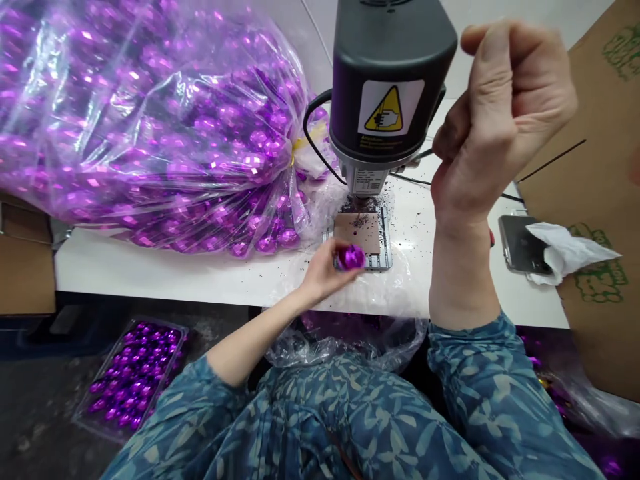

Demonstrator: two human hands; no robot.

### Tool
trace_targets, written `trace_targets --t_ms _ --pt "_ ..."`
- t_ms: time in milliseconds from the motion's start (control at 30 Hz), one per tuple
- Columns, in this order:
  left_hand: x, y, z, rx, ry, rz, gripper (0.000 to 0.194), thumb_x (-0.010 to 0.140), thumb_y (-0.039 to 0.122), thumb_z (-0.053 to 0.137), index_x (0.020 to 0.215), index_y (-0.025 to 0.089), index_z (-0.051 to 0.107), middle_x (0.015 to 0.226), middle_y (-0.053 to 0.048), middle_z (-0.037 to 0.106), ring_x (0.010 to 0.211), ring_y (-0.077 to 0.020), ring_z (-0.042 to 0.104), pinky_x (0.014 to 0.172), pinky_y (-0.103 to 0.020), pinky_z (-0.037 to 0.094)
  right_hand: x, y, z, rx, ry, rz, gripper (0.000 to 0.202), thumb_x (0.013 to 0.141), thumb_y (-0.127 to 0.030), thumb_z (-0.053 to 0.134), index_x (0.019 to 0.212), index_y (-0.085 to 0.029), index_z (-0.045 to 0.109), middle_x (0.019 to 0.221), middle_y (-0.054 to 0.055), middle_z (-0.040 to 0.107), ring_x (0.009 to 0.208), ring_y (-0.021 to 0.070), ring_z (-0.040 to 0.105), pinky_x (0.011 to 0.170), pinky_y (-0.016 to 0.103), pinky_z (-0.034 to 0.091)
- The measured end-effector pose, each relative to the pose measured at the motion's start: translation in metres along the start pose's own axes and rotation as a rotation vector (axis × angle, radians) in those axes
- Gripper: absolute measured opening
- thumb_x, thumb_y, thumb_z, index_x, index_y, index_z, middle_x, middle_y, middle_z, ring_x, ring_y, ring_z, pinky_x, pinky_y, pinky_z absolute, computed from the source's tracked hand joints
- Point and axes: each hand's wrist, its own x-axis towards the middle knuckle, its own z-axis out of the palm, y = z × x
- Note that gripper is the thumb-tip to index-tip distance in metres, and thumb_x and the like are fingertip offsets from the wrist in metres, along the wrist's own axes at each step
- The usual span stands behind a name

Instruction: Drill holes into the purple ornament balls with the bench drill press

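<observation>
My left hand (pixel 323 267) is closed around a shiny purple ball (pixel 353 257), held at the front edge of the drill press base (pixel 384 261). On that base lies a brown board (pixel 369 230) with a dark hole, scattered with dark shavings. The bench drill press (pixel 393 87) has a black housing with a yellow warning sticker. Raised beside the housing on the right, my right hand (pixel 510 100) is curled into a fist. Whatever its fingers may grip is hidden behind them.
A large clear bag (pixel 165 133) of purple faceted balls fills the table's left side. A clear tray (pixel 135 373) of purple balls sits lower left. At right are a phone (pixel 523 243), crumpled tissue (pixel 570 250) and a cardboard box (pixel 605 200). Clear plastic hangs at the front edge.
</observation>
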Motion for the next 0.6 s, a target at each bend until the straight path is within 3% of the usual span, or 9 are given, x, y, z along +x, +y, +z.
trace_targets --t_ms 100,167,200,267,333,367,433,500,600 --pt "-0.049 0.019 -0.01 0.112 -0.517 0.106 0.05 0.082 0.051 0.094 0.113 0.022 0.067 0.105 -0.008 0.078 0.094 -0.0271 0.075 0.08 -0.038 0.06 -0.003 -0.002 0.001 0.056 0.034 0.026 0.038 0.074 -0.056 0.079 0.08 -0.019 0.074 0.066 -0.008 0.062 0.04 -0.0024 0.039 0.039 0.019 0.026" --pt "-0.062 0.021 -0.014 0.179 -0.668 0.197 0.048 0.085 0.056 0.09 0.112 0.022 0.069 0.104 -0.009 0.079 0.094 -0.0291 0.075 0.083 -0.041 0.061 -0.005 -0.002 0.003 0.062 0.062 0.013 0.038 0.073 -0.055 0.079 0.079 -0.018 0.073 0.065 -0.008 0.062 0.04 -0.0029 0.038 0.041 0.018 0.029" --pt "-0.059 0.019 -0.017 0.185 -0.648 0.231 0.043 0.09 0.055 0.085 0.113 0.022 0.07 0.107 -0.01 0.079 0.097 -0.0293 0.076 0.086 -0.042 0.062 -0.005 -0.001 0.003 0.057 0.068 0.001 0.038 0.074 -0.055 0.079 0.08 -0.017 0.073 0.064 -0.008 0.061 0.04 -0.0032 0.037 0.042 0.018 0.031" --pt "-0.033 0.009 -0.025 0.168 -0.466 0.268 0.026 0.103 0.046 0.071 0.115 0.023 0.07 0.113 -0.01 0.079 0.104 -0.0277 0.076 0.094 -0.044 0.063 -0.005 0.001 0.003 0.047 0.064 -0.012 0.037 0.077 -0.054 0.077 0.081 -0.017 0.074 0.063 -0.008 0.061 0.04 -0.0032 0.037 0.043 0.017 0.031" --pt "0.015 -0.004 -0.039 0.207 -0.179 0.264 0.013 0.108 0.028 0.058 0.115 0.023 0.068 0.115 -0.011 0.077 0.11 -0.0268 0.074 0.102 -0.046 0.061 -0.004 0.003 0.002 0.042 0.059 -0.029 0.036 0.078 -0.054 0.077 0.082 -0.018 0.076 0.064 -0.008 0.061 0.04 -0.0032 0.038 0.043 0.018 0.03" --pt "0.042 -0.01 -0.048 0.267 -0.086 0.25 0.017 0.104 0.018 0.056 0.115 0.022 0.068 0.117 -0.012 0.076 0.115 -0.0283 0.072 0.108 -0.049 0.059 -0.004 0.004 0.001 0.038 0.057 -0.034 0.036 0.078 -0.055 0.077 0.082 -0.019 0.076 0.064 -0.008 0.061 0.04 -0.003 0.039 0.042 0.018 0.029" --pt "0.094 -0.022 -0.065 0.414 -0.014 0.164 0.025 0.094 0.003 0.056 0.107 0.02 0.069 0.119 -0.016 0.074 0.128 -0.0348 0.067 0.116 -0.055 0.053 -0.004 0.005 0.0 0.032 0.052 -0.048 0.036 0.079 -0.057 0.077 0.082 -0.02 0.077 0.065 -0.008 0.062 0.04 -0.0027 0.039 0.04 0.019 0.027" --pt "0.132 -0.032 -0.078 0.56 -0.013 0.019 0.024 0.085 -0.003 0.06 0.092 0.018 0.067 0.108 -0.017 0.072 0.127 -0.0417 0.067 0.114 -0.061 0.05 -0.005 0.005 -0.001 0.025 0.046 -0.052 0.035 0.081 -0.056 0.077 0.083 -0.02 0.077 0.063 -0.008 0.059 0.04 -0.0022 0.04 0.04 0.019 0.026" --pt "0.158 -0.048 -0.087 0.637 0.04 -0.084 0.021 0.077 -0.002 0.069 0.073 0.016 0.059 0.1 -0.019 0.069 0.129 -0.0499 0.066 0.115 -0.069 0.044 -0.007 0.003 -0.002 0.024 0.045 -0.049 0.036 0.081 -0.054 0.077 0.083 -0.018 0.076 0.062 -0.008 0.059 0.04 -0.0018 0.039 0.039 0.02 0.024"
